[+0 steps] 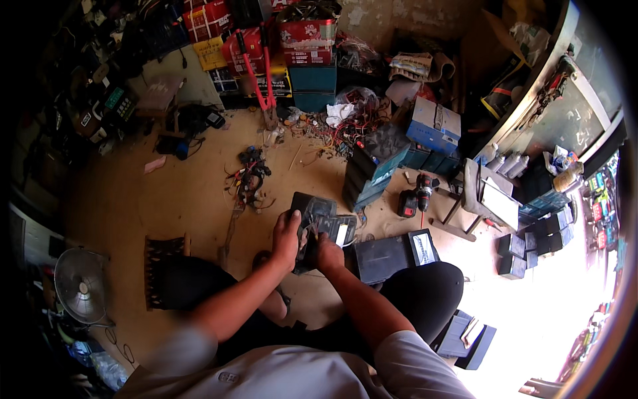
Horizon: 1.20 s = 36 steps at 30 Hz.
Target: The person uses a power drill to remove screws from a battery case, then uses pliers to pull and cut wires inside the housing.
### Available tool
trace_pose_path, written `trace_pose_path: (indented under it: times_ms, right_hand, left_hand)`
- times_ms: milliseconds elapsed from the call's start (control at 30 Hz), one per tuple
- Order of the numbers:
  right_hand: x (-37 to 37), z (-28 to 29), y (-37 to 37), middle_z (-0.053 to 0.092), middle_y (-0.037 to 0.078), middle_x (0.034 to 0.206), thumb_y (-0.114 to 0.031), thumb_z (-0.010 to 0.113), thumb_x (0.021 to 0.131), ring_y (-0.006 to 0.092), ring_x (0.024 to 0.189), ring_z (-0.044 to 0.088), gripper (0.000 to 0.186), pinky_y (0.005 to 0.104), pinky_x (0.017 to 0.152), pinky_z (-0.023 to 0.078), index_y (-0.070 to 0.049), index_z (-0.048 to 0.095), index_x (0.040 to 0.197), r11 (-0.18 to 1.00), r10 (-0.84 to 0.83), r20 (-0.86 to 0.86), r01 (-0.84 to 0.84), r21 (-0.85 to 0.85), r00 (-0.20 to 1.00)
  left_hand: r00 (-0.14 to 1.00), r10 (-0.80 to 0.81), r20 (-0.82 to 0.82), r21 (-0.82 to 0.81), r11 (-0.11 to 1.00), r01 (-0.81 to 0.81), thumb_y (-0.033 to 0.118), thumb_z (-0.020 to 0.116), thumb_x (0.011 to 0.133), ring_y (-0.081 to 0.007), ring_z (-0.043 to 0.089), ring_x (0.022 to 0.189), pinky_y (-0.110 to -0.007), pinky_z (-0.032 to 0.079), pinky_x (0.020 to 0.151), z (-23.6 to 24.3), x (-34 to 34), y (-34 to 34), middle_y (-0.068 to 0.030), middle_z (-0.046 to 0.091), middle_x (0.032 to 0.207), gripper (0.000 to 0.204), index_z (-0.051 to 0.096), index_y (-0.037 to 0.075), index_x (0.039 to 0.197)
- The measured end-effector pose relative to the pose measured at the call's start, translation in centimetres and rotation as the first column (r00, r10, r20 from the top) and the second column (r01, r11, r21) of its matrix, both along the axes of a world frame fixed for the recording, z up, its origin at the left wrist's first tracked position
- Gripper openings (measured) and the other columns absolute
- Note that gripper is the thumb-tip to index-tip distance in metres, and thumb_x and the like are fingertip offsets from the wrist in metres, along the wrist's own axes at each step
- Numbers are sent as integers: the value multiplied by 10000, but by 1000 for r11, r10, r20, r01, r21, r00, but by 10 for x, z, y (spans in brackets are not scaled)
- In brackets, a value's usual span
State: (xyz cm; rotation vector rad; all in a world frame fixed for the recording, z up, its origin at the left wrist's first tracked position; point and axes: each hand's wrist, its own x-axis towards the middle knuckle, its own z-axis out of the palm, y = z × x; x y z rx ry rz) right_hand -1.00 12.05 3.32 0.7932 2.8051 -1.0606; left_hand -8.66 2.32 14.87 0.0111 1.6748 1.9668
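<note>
My left hand [287, 236] is closed on the left side of a dark plastic case or block [307, 205] held above my legs at the centre. My right hand [327, 251] is closed just right of it, low on the same dark object, at a small thin item among what look like wires; what its fingers hold is too small to make out. A second dark piece with a white label [341, 233] sticks out to the right, just above my right hand. A black rectangular battery-like block [385, 258] with a light label lies by my right knee.
A drill [424, 193], blue box [432, 126], folding stool [478, 199] and several black blocks [512, 256] are at right. Red bolt cutters [264, 98], stacked boxes [312, 86] and tangled wires [252, 174] lie ahead. A fan [83, 287] and woven seat [163, 272] are at left.
</note>
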Motion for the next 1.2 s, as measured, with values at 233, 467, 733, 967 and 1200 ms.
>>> trace_pose_path:
  times_ms: [233, 467, 733, 967, 1200]
  right_hand:
    - [-1, 4, 9, 740, 215, 907, -357, 649, 895, 405, 866, 729, 319, 507, 759, 579, -63, 683, 1015, 991, 101, -57, -96, 95, 993]
    - [-13, 46, 11, 724, 249, 951, -407, 644, 906, 440, 943, 702, 355, 535, 832, 552, -81, 700, 1035, 999, 34, -44, -33, 33, 998]
    - [5, 142, 41, 718, 214, 878, -293, 676, 941, 392, 818, 698, 264, 485, 735, 530, -38, 686, 1009, 969, -62, -333, -23, -245, 941]
    - [33, 179, 70, 622, -19, 767, -181, 713, 955, 61, 651, 520, 174, 252, 588, 423, -20, 693, 1020, 793, -347, -278, 122, -597, 896]
    - [44, 182, 78, 633, -5, 772, -189, 707, 954, 73, 652, 545, 178, 257, 592, 441, -23, 694, 1019, 796, -392, -287, 166, -582, 874]
  left_hand:
    - [999, 31, -27, 8, 999, -31, 403, 576, 1055, -76, 506, 534, -241, 396, 468, 8, -8, -4, 9, 567, 732, 314, 588, 92, 1096]
    - [995, 100, 22, -29, 995, -99, 407, 576, 1050, -72, 486, 490, -238, 369, 422, 13, -34, -23, 18, 551, 685, 288, 591, 120, 1052]
    - [979, 189, 73, -45, 981, -186, 431, 606, 1029, -55, 465, 467, -214, 338, 399, -5, -61, -46, 41, 513, 646, 293, 575, 145, 972]
    - [982, 187, 10, -102, 977, -185, 373, 744, 956, -20, 390, 488, -214, 285, 402, 7, -54, -38, 87, 432, 640, 302, 566, 129, 955]
    - [979, 156, -135, -125, 977, -173, 441, 717, 960, -43, 422, 476, -227, 325, 418, -14, -60, -28, 45, 505, 656, 355, 587, 111, 966]
